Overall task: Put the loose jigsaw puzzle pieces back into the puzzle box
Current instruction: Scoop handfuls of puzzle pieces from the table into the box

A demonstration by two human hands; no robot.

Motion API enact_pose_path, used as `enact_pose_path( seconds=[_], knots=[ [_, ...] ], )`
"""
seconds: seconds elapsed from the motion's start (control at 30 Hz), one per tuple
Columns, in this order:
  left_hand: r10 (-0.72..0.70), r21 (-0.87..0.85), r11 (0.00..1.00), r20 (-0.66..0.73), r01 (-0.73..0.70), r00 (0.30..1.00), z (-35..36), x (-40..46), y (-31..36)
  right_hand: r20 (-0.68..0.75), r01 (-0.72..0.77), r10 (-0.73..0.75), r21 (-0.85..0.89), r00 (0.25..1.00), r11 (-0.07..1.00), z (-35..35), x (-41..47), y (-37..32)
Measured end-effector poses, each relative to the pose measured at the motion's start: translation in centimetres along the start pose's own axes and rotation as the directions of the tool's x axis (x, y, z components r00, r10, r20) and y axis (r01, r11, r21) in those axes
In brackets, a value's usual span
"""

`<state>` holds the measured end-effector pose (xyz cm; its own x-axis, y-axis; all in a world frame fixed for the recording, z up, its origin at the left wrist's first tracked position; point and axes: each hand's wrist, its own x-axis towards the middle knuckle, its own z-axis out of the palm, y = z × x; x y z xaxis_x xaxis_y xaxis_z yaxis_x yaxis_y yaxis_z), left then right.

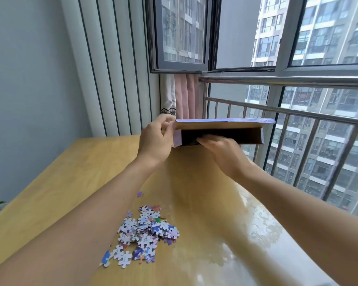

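While the loose puzzle pieces [146,234] lie heaped on the table [50,182] well behind my fingers, close to me and under my forearms, I have the puzzle box [219,131] lifted off the far end. My left hand [155,139] pinches its left corner, thumb on the lid edge. My right hand [221,150] reaches straight fingers into the dark opening, pressing underneath. I judge I should spread the flap fully and bring the box down beside the pile, mouth toward it, before scooping.
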<state>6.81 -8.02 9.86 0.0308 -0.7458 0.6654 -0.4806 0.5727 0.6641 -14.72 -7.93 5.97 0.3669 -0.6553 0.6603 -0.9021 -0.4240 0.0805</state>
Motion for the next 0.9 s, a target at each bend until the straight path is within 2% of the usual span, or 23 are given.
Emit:
enact_pose_path(
  seconds=[0.07,0.17,0.23,0.43,0.53,0.57,0.77,0.9],
  knots=[
    [-0.002,0.025,1.0,-0.009,0.003,1.0,-0.7,0.3,0.7,-0.089,-0.023,0.026,0.035,0.996,0.999,-1.1,1.3,0.1],
    [-0.001,0.041,0.999,-0.013,0.001,1.0,-1.6,-0.2,0.4,-0.136,0.037,-0.032,0.035,0.99,0.999,-2.3,2.0,-0.2],
    [-0.027,0.052,0.998,0.013,0.026,1.0,-2.0,-0.8,-0.4,-0.102,0.061,-0.058,0.022,0.993,0.998,-2.5,2.0,-0.7],
    [-0.093,0.082,0.993,0.04,0.09,0.995,-2.5,-1.8,-2.7,0.064,0.107,-0.095,-0.219,0.993,0.97,-1.3,2.5,-3.1],
    [-0.09,0.099,0.991,0.05,0.084,0.995,-2.8,-2.1,-3.3,-0.053,0.108,-0.118,-0.16,0.992,0.981,-0.9,2.4,-2.4],
    [-0.091,0.106,0.991,0.042,0.086,0.995,-3.0,-2.1,-3.6,-0.049,0.129,-0.137,-0.142,0.989,0.981,-0.8,2.4,-2.6],
    [-0.141,0.112,0.986,0.133,0.127,0.981,-3.3,-2.3,-4.5,0.066,0.149,-0.14,-0.15,0.988,0.977,-0.2,1.3,-3.7],
    [-0.18,0.15,0.977,0.232,0.148,0.956,-4.0,-3.3,-5.7,0.195,0.275,-0.233,-0.226,0.953,0.934,1.2,-0.2,-4.3]
  ],
)
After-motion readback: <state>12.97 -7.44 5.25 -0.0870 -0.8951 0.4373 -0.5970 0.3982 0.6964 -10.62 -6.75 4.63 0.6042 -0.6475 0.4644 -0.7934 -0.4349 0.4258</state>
